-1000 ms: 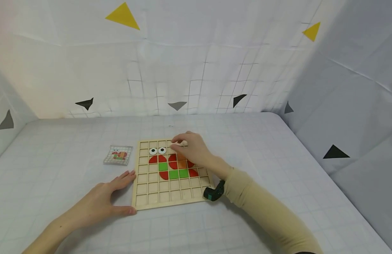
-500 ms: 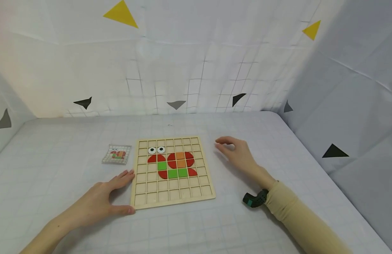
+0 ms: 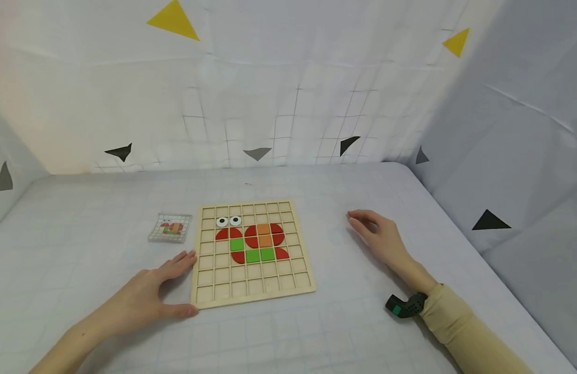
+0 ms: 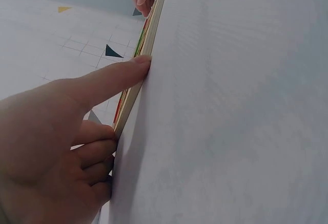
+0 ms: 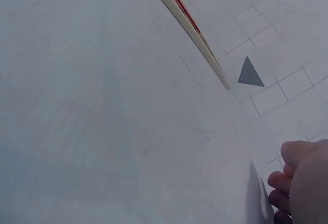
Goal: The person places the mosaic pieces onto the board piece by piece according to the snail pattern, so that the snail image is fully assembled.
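Observation:
A wooden grid board (image 3: pixel 278 283) lies flat on the table in the head view. Set into its cells are two round eye pieces (image 3: pixel 222 222), red curved pieces (image 3: pixel 228 234), green squares (image 3: pixel 253 256) and orange squares (image 3: pixel 265 240). My left hand (image 3: pixel 138 298) rests at the board's left side, thumb and fingertips touching its edge. In the left wrist view the thumb of that hand (image 4: pixel 56 126) presses against the board's side (image 4: pixel 155 29). Off to the right, my right hand (image 3: pixel 381 238) is on or just over the table, fingers loosely curled, with nothing seen in it.
A small picture card (image 3: pixel 170 227) printed with a similar coloured figure lies left of the board. Pale cloth covers the table (image 3: pixel 288 337). White sheets with coloured triangles (image 3: pixel 257 154) stand behind and at the sides.
My right hand has left the board, where it was over the upper pieces, and moved right onto the table side. The left hand has stayed at the board's edge.

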A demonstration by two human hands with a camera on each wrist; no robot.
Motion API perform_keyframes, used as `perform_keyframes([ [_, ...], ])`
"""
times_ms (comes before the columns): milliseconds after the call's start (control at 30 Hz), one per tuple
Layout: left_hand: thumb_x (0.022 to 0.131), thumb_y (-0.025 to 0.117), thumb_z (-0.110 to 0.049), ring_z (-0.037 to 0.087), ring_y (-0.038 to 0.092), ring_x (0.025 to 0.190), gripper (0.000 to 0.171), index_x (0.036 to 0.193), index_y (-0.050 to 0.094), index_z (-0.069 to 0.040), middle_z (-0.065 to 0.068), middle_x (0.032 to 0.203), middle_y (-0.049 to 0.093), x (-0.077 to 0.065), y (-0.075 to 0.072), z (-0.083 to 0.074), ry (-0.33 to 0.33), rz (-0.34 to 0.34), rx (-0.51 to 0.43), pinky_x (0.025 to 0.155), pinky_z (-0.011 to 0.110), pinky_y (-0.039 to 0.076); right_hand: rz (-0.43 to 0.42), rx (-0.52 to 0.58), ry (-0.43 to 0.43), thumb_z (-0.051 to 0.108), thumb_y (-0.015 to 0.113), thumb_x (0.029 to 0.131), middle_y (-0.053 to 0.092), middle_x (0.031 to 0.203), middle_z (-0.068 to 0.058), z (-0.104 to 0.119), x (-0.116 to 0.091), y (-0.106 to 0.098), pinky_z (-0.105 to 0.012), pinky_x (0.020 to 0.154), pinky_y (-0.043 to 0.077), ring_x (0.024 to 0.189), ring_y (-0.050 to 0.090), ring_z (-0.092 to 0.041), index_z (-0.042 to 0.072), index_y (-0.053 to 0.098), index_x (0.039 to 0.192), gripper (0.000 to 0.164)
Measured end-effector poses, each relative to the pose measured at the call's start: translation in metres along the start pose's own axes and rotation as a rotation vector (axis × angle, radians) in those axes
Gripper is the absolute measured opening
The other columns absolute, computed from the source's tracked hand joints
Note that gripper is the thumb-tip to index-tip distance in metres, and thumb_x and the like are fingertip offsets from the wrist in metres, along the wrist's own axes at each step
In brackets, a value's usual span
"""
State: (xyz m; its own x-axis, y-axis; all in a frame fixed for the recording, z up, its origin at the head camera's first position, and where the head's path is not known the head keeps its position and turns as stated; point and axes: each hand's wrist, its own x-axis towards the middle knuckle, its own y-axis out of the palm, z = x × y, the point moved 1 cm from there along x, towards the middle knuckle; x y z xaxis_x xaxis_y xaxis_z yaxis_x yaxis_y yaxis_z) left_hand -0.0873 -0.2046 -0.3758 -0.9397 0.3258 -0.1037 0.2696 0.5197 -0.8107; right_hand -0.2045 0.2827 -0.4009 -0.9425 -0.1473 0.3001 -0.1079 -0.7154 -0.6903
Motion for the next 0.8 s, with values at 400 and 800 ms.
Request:
perform_keyframes([
  [400,0.069,0.077,-0.071,0.04,0.035,0.145,0.102,0.153,0.043,-0.025,0.004,0.16,0.038,-0.0031,0.0023,-0.0014,-0.002,-0.004,-0.018,0.108,0.066,0.034,-0.009,-0.02,-0.013,0.038,0.062,0.099,0.069,0.126,0.002,0.0014,-0.0052,0.0001,-0.014,0.102,0.04,0.124,0.059,-0.014,0.019,0.068,0.126,0.033],
  [800,0.068,0.078,-0.07,0.039,0.032,0.147,0.104,0.154,0.041,-0.025,0.003,0.16,0.037,-0.0035,-0.0014,-0.0014,-0.002,0.012,-0.037,0.11,0.066,0.033,-0.018,-0.038,-0.056,0.034,0.062,0.1,0.07,0.125,-0.003,0.0017,-0.0046,0.0022,-0.044,0.103,0.044,0.122,0.06,-0.023,0.014,0.067,0.127,0.033],
])
